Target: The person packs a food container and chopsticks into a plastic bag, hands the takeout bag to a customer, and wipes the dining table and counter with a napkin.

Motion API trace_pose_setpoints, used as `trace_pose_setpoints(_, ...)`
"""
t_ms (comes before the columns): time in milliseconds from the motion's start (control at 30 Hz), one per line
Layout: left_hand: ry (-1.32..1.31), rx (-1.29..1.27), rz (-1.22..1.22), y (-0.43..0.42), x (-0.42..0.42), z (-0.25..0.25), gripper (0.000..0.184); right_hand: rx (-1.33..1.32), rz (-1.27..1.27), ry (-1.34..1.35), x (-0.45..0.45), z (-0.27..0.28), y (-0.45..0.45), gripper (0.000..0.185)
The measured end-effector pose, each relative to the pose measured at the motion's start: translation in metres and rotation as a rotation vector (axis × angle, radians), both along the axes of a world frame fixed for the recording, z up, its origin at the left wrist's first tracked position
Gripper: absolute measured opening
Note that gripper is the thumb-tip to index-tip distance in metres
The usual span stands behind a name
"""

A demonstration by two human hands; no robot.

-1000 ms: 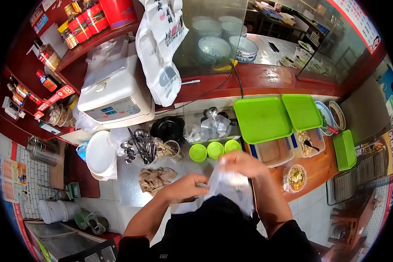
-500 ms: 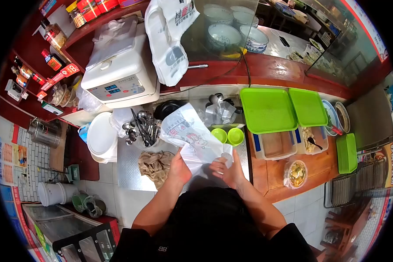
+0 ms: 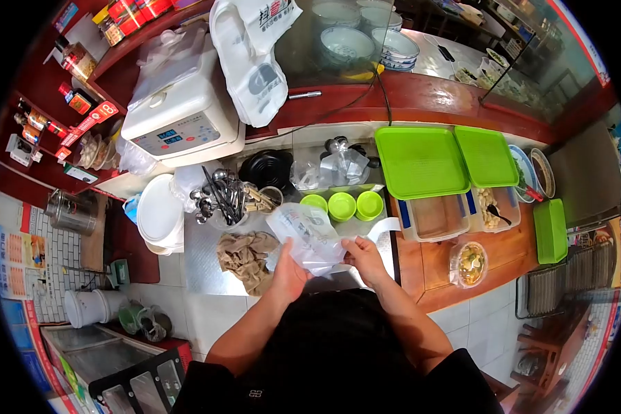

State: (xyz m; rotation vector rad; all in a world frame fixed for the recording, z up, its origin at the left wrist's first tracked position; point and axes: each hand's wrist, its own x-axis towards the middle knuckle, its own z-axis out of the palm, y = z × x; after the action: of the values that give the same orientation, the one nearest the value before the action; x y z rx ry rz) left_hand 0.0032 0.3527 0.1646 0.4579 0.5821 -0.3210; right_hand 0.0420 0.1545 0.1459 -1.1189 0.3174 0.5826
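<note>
White printed plastic carrier bag [image 3: 303, 228] lies between the two hands, held above the near edge of the metal counter [image 3: 203, 241], in front of the person's black-clad torso. Its printed face is turned up, its far end points away from the body towards the three green cups [image 3: 342, 206], and a white strip of it reaches out past the right hand on the far side.

Left hand [image 3: 290, 272] grips the bag's near left side, thumb upright along the edge and the other fingers partly hidden by the plastic. Right hand [image 3: 367, 259] pinches the opposite edge between thumb and curled fingers, back of the hand facing up. Both forearms come forward from short black sleeves [image 3: 462, 376], elbows spread wide, and slant inward so that the hands stand near each other but apart.

Left of the left hand lies a crumpled tan cloth [image 3: 245, 259], with a holder of spoons and other cutlery [image 3: 226, 196] beyond it. To the right of the right hand, well apart from it, a clear round takeaway bowl [image 3: 470, 264] of food stands on the wooden tabletop [image 3: 421, 283], near two clear storage boxes [image 3: 438, 217] overlapped by green trays [image 3: 421, 162]
</note>
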Motion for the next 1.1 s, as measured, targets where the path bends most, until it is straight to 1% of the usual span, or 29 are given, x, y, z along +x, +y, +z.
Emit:
trace_pose_setpoints(33,0.002,0.151,-0.124,0.000,-0.001,-0.011,0.050,0.040,-0.050,-0.013,-0.001,-0.001,0.002,0.020)
trace_pose_setpoints(67,0.004,0.302,-0.249,0.000,-0.003,-0.022,0.046,0.040,-0.047,-0.012,-0.002,-0.002,0.004,0.020)
trace_pose_setpoints(133,0.032,0.319,-0.214,-0.003,-0.007,-0.027,0.043,0.214,-0.271,0.140,-0.004,-0.005,0.006,0.022)
trace_pose_setpoints(167,0.058,0.337,-0.180,-0.004,-0.008,-0.030,0.040,0.213,-0.271,0.141,-0.006,-0.005,0.006,0.022)
trace_pose_setpoints(267,0.025,0.313,-0.137,-0.009,-0.011,-0.022,0.038,0.147,-0.056,0.177,-0.019,-0.018,0.002,0.018)
trace_pose_setpoints(333,0.054,0.307,-0.101,-0.011,-0.013,-0.029,0.038,0.151,-0.059,0.208,-0.022,-0.017,0.003,0.014)
trace_pose_setpoints(400,0.084,0.303,-0.068,-0.009,-0.015,-0.034,0.038,0.110,-0.072,0.172,-0.023,-0.014,0.004,0.014)
trace_pose_setpoints(433,0.079,0.285,-0.108,-0.006,-0.017,-0.037,0.040,0.110,-0.074,0.172,-0.023,-0.012,0.004,0.014)
trace_pose_setpoints(500,0.074,0.265,-0.148,0.004,-0.021,-0.037,0.043,0.022,-0.075,0.104,-0.020,-0.008,0.003,0.014)
trace_pose_setpoints(533,0.136,0.380,-0.317,0.013,-0.023,-0.035,0.037,0.021,-0.075,0.105,-0.019,-0.009,0.002,0.014)
trace_pose_setpoints(567,0.198,0.494,-0.488,0.023,-0.025,-0.033,0.033,-0.039,-0.076,0.057,-0.018,-0.009,0.000,0.015)
trace_pose_setpoints(600,0.198,0.494,-0.490,0.034,-0.029,-0.041,0.033,-0.098,-0.076,0.009,-0.018,-0.010,-0.001,0.017)
trace_pose_setpoints(633,0.066,0.800,-0.472,0.044,-0.033,-0.054,0.030,-0.099,-0.084,0.008,-0.017,-0.013,-0.001,0.017)
trace_pose_setpoints(667,-0.072,1.102,-0.445,0.049,-0.037,-0.067,0.031,-0.199,-0.025,-0.078,-0.019,-0.017,-0.001,0.018)
trace_pose_setpoints(700,-0.212,1.267,-0.312,0.048,-0.034,-0.061,0.036,-0.300,0.035,-0.163,-0.021,-0.018,0.001,0.020)
trace_pose_setpoints(733,-0.214,1.267,-0.315,0.046,-0.033,-0.055,0.036,-0.300,0.032,-0.162,-0.023,-0.019,0.004,0.020)
trace_pose_setpoints(800,-0.468,1.333,-0.296,0.036,-0.028,-0.035,0.033,-0.389,0.268,-0.312,-0.031,-0.023,0.014,0.026)
trace_pose_setpoints(833,-0.468,1.334,-0.292,0.029,-0.025,-0.021,0.033,-0.534,0.373,-0.474,-0.030,-0.019,0.024,0.030)
trace_pose_setpoints(867,-0.534,1.314,-0.503,0.022,-0.022,-0.007,0.033,-0.475,0.456,-0.455,-0.035,-0.012,0.026,0.032)
trace_pose_setpoints(900,-0.597,1.285,-0.713,0.018,-0.021,-0.001,0.033,-0.481,0.544,-0.534,-0.036,-0.010,0.032,0.027)
trace_pose_setpoints(933,-0.601,1.283,-0.712,0.017,-0.021,-0.001,0.033,-0.487,0.631,-0.613,-0.037,-0.008,0.034,0.022)
trace_pose_setpoints(967,-0.464,1.081,-0.799,0.017,-0.021,-0.003,0.034,-0.490,0.628,-0.615,-0.037,-0.005,0.034,0.022)
trace_pose_setpoints(1000,-0.327,0.875,-0.875,0.017,-0.022,-0.006,0.035,-0.486,0.719,-0.556,-0.035,0.005,0.034,0.024)
trace_pose_setpoints(1033,-0.338,0.789,-0.889,0.019,-0.020,-0.018,0.036,-0.480,0.808,-0.496,-0.034,0.011,0.034,0.025)
trace_pose_setpoints(1067,-0.340,0.788,-0.886,0.021,-0.023,-0.026,0.036,-0.482,0.810,-0.496,-0.035,0.010,0.034,0.025)
trace_pose_setpoints(1100,-0.300,0.749,-0.825,0.022,-0.024,-0.026,0.036,-0.232,0.680,-0.348,-0.037,0.007,0.033,0.022)
